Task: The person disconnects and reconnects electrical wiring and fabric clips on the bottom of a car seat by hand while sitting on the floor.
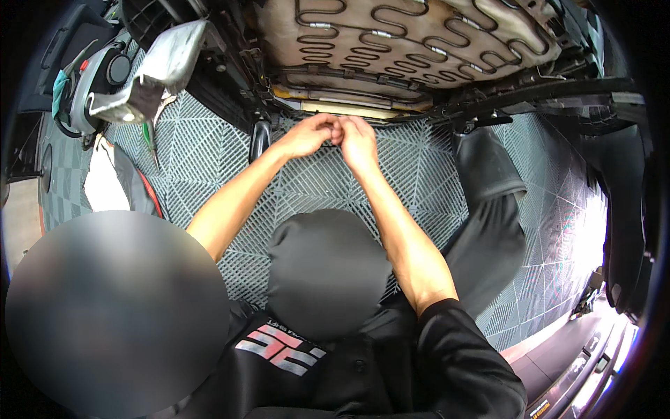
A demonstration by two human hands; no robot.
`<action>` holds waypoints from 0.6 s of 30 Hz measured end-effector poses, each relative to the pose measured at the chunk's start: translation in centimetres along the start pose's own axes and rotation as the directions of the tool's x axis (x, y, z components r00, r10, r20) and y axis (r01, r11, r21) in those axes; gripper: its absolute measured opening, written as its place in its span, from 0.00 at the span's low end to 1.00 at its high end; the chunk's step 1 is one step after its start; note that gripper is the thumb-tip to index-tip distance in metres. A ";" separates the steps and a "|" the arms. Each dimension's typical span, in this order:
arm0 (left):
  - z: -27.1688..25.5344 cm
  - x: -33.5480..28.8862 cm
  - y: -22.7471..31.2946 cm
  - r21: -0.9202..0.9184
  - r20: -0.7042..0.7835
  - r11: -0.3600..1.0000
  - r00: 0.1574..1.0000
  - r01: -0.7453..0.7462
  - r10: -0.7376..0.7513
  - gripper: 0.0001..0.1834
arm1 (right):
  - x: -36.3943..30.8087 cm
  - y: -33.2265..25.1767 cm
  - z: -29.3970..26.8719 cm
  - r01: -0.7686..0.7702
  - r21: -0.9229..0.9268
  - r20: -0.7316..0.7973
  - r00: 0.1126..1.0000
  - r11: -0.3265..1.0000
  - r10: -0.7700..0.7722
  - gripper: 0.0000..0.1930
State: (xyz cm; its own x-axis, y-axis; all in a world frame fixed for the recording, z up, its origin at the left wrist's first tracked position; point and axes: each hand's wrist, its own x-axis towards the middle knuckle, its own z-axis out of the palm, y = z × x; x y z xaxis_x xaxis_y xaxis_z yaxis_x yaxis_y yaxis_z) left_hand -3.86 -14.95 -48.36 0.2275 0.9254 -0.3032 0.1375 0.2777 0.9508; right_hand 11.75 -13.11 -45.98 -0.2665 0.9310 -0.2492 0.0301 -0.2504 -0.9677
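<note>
A car seat (412, 38) fills the top of the view, its underside showing zigzag wire springs over pale padding. At the edge of its dark frame, my left hand (307, 137) and my right hand (359, 145) meet with fingertips together. Both hands have curled, pinching fingers, close to a pale yellow strip (349, 110) along the seat's edge. Whatever lies between the fingertips is too small or hidden to make out. Just left of my left hand, a shiny dark metal post (260, 142) stands out from the frame.
Grey ribbed floor tiles (209, 146) lie below my hands. A bent metal bracket (164, 66) juts in at upper left, near a grey-and-black device (105, 80) and a white cloth-like piece (105, 178). My black-clad knee and leg (492, 230) flank my right arm. A blurred disc covers the lower left.
</note>
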 end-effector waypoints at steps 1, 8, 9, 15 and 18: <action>0.8 -0.4 -1.5 -0.256 -0.024 0.965 0.999 -0.052 0.047 0.20 | -0.1 -1.2 0.5 0.173 -0.297 -0.011 0.983 0.939 -0.184 0.13; 0.4 -11.6 6.1 -0.632 -0.292 0.765 0.952 -0.121 -0.091 0.25 | -0.4 -3.9 -4.2 0.352 -0.414 0.286 0.926 0.840 -0.248 0.24; -0.5 -13.5 7.5 -0.639 -0.386 0.744 0.918 -0.193 -0.093 0.24 | 0.2 -2.3 -5.6 0.127 -0.419 0.142 0.987 0.899 -0.073 0.23; 0.2 -21.9 18.2 0.296 -0.372 0.953 0.912 -0.061 0.174 0.22 | 5.5 10.2 -12.5 -0.383 0.081 -0.200 0.898 0.920 0.391 0.29; 4.0 -22.7 19.8 0.397 -0.199 0.918 0.976 0.002 0.084 0.23 | 8.3 11.9 -13.3 -0.272 0.162 -0.310 0.899 0.949 0.311 0.12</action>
State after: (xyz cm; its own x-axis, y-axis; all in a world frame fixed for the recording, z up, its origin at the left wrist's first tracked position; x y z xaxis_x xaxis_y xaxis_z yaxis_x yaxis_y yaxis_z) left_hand -2.43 -31.53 -22.94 0.0415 0.9781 -0.2038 0.5097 0.1546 0.8463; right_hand 22.73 -4.78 -60.09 0.0682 0.8411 -0.5366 -0.0550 -0.5339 -0.8438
